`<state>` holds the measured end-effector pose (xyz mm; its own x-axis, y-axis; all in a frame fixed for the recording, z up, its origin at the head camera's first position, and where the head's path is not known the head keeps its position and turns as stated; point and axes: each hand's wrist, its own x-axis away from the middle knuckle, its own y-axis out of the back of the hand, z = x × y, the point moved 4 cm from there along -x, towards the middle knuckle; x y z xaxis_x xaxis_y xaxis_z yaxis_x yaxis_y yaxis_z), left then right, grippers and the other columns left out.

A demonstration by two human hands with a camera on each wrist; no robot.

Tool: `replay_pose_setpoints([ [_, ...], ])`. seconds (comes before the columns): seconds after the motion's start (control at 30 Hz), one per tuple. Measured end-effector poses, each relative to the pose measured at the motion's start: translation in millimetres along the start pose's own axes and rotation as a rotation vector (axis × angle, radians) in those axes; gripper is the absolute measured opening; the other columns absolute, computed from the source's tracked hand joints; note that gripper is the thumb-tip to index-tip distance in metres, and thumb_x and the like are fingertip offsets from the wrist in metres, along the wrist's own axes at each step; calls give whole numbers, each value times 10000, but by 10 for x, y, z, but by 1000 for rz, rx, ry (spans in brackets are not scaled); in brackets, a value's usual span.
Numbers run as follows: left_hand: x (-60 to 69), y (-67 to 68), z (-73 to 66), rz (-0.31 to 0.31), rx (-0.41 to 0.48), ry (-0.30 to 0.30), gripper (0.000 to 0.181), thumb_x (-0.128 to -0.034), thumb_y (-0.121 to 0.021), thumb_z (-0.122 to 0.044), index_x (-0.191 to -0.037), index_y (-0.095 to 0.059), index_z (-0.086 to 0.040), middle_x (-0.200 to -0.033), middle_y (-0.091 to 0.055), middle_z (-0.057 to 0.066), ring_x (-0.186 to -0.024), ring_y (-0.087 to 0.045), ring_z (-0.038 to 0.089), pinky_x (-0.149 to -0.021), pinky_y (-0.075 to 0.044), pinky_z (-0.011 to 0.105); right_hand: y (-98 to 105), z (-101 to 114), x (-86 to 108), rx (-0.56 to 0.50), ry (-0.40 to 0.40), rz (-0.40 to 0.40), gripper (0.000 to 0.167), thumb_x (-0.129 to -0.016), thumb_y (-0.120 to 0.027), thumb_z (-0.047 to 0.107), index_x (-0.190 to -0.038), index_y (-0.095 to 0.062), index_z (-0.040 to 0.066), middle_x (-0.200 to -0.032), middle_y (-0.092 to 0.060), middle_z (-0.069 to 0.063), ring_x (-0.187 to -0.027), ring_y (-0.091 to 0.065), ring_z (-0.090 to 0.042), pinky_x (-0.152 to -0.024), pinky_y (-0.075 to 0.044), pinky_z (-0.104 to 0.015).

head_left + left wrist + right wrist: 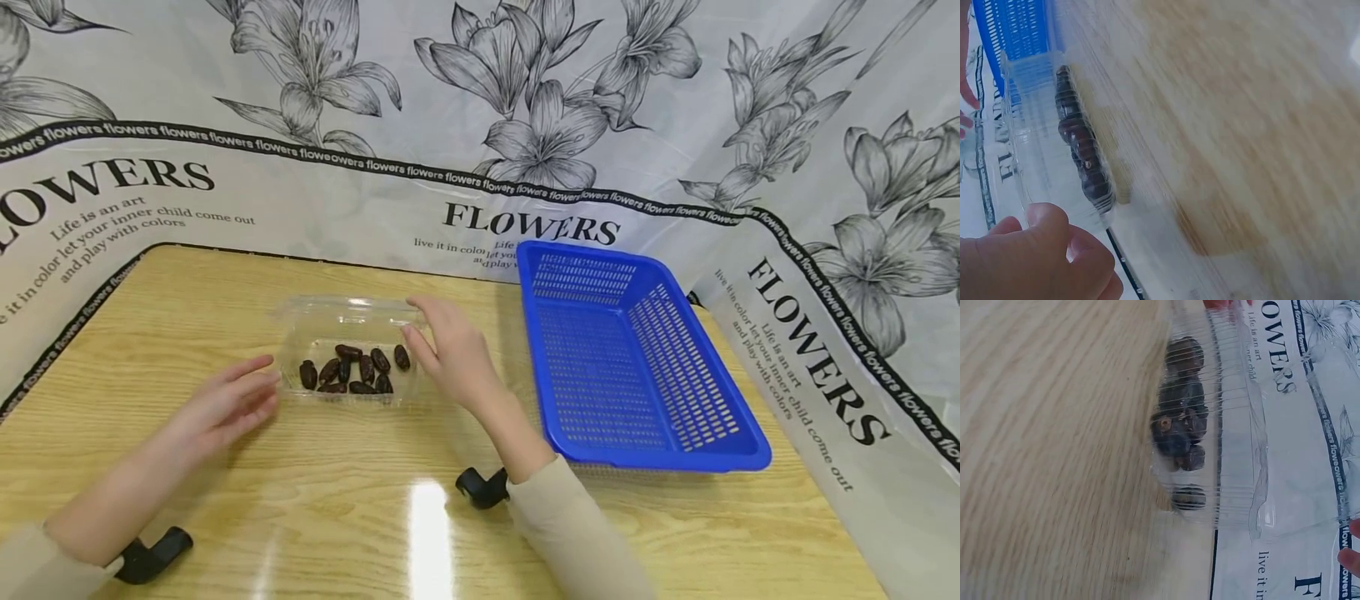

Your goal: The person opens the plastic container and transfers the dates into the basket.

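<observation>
Head: container (337, 327) apart from basket rim (537, 358)

Our bare left forearm (123, 492) slants up and right, bare left hand (228, 408) palm-inward, fingers loosely bent. Our bare right forearm (517, 437) slants up and left, bare right hand (456, 350) with thumb and index extended, tips parted. Beige fabric sleeves (577, 533) end mid-arm.
</observation>
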<state>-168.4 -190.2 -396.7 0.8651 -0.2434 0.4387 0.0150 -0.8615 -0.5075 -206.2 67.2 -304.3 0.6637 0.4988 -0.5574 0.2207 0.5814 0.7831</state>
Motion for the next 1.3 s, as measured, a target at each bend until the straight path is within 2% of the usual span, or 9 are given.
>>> replay_pose_setpoints([
  [0.13, -14, 6, -22, 18, -16, -6, 495, -901, -584, -12, -1329, -371, -142, -1027, -511, 19, -843, -569, 104, -778, -507, 199, -32, -70, -65, -84, -49, -65, 354, -947, -523, 167, -1243, -502, -25, -1203, -563, -156, -1094, -536, -262, -949, -441, -348],
  [0.33, -50, -5, -20, 30, -103, -8, 790, -894, -564, 31, -1484, -44, -45, -1226, -310, 70, -865, -569, 92, -833, -489, 199, -135, -213, -137, -244, -218, -99, 402, -923, -518, 91, -1304, -444, -13, -1217, -530, -157, -1018, -534, -263, -840, -489, -357],
  [0.47, -60, 5, -21, 26, -95, -5, 753, -883, -571, 46, -1481, -126, -59, -1224, -303, 82, -870, -570, 92, -838, -486, 199, -233, -340, -151, -442, -400, -83, 468, -925, -508, 74, -1368, -380, -4, -1262, -487, -158, -1111, -509, -272, -899, -474, -325],
  [0.53, -56, 12, -20, 25, -83, -5, 653, -877, -579, 51, -1442, -297, -118, -1213, -310, 80, -874, -573, 94, -832, -489, 200, -286, -401, -148, -543, -478, -82, 479, -929, -504, 68, -1383, -365, 2, -1269, -479, -158, -1153, -491, -276, -929, -460, -326],
  [0.7, -31, -4, -23, 44, -33, -5, 297, -872, -576, 68, -1002, -647, -189, -1105, -453, 33, -887, -575, 106, -833, -494, 214, -416, -553, -128, -682, -605, -76, 491, -938, -505, 66, -1402, -349, 19, -1298, -476, -156, -1195, -463, -282, -984, -419, -364],
  [0.87, -9, -35, -29, 41, 14, 8, 318, -874, -549, 100, -869, -683, -189, -959, -532, -9, -861, -578, 104, -818, -501, 217, -538, -667, -120, -724, -689, -51, 516, -945, -495, 69, -1424, -311, 9, -1368, -432, -175, -1226, -448, -290, -1008, -398, -370],
  [1.0, -8, -43, -24, 25, 4, 6, 314, -862, -558, 107, -916, -676, -179, -970, -534, -10, -871, -586, 112, -823, -502, 220, -620, -724, -127, -771, -759, -18, 539, -946, -494, 75, -1437, -282, 6, -1432, -363, -171, -1260, -420, -289, -1012, -394, -356],
  [1.1, -16, -45, -21, 15, -21, 5, 337, -858, -576, 91, -1109, -613, -132, -984, -537, -20, -879, -590, 113, -831, -500, 221, -681, -770, -140, -829, -810, 8, 552, -942, -494, 76, -1440, -269, 1, -1459, -323, -166, -1273, -405, -293, -1008, -398, -358],
  [1.3, -54, -42, -48, 13, -24, -1, 288, -852, -603, 72, -990, -662, -174, -986, -557, -32, -854, -602, 115, -810, -506, 213, -722, -841, -205, -886, -871, 34, 539, -946, -480, 56, -1440, -271, -1, -1468, -307, -163, -1308, -356, -291, -1018, -384, -400],
])
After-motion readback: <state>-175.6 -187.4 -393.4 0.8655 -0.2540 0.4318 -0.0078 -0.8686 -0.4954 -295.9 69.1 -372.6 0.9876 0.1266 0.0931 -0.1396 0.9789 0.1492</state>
